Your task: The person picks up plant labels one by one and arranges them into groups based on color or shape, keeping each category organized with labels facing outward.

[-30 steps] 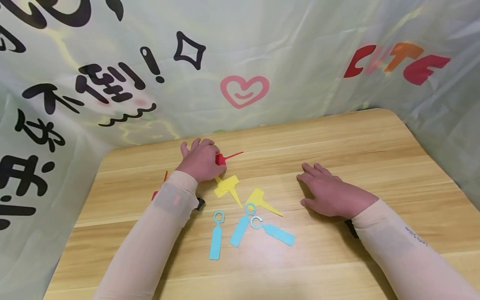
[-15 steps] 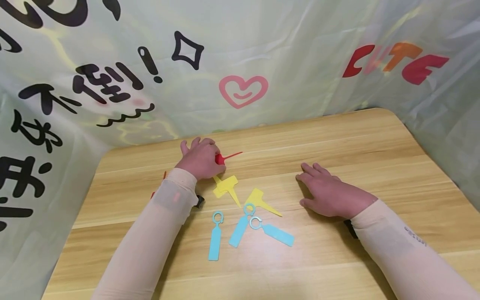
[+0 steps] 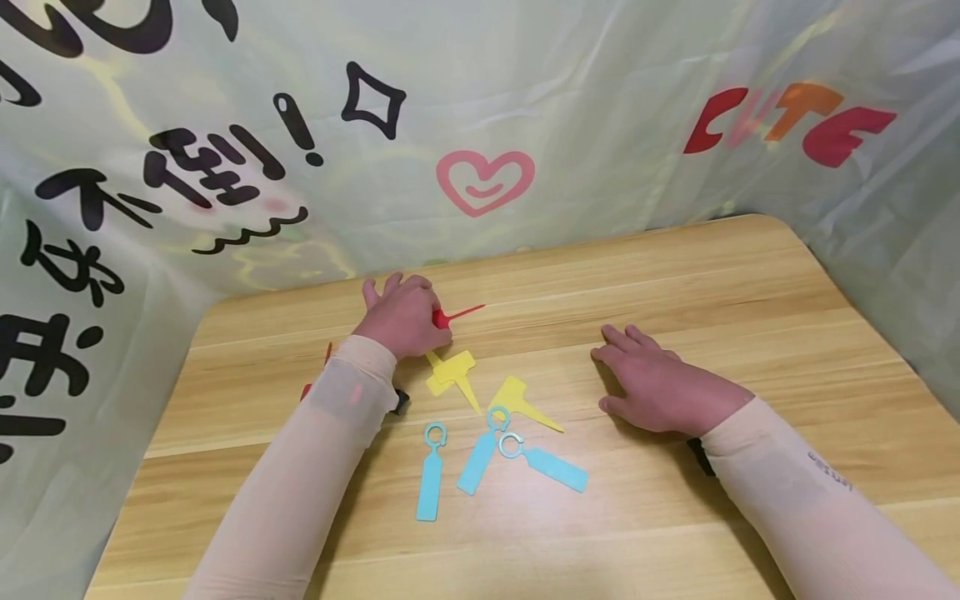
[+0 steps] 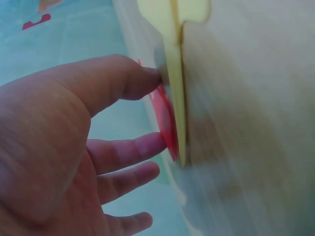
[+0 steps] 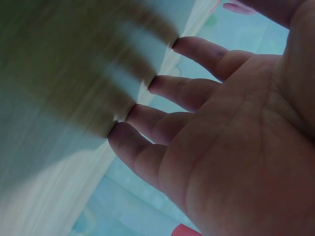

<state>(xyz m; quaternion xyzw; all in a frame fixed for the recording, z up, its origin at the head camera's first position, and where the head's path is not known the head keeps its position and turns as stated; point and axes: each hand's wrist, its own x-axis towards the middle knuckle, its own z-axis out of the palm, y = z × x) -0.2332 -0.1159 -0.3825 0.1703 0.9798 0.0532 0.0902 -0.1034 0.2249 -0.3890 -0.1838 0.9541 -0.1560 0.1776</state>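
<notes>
Steadily, your left hand (image 3: 402, 320) pinches a red tag (image 3: 441, 319) on the far part of the wood-grain table (image 3: 675, 525), just beyond the yellow tags (image 3: 453, 372). Your right hand (image 3: 663, 385) rests loose, fingertips down. Blue tags (image 3: 430, 487) lie nearer you. Printed fabric (image 3: 600, 125) hangs behind. Since a second ago, hands and tags have kept their places.
</notes>
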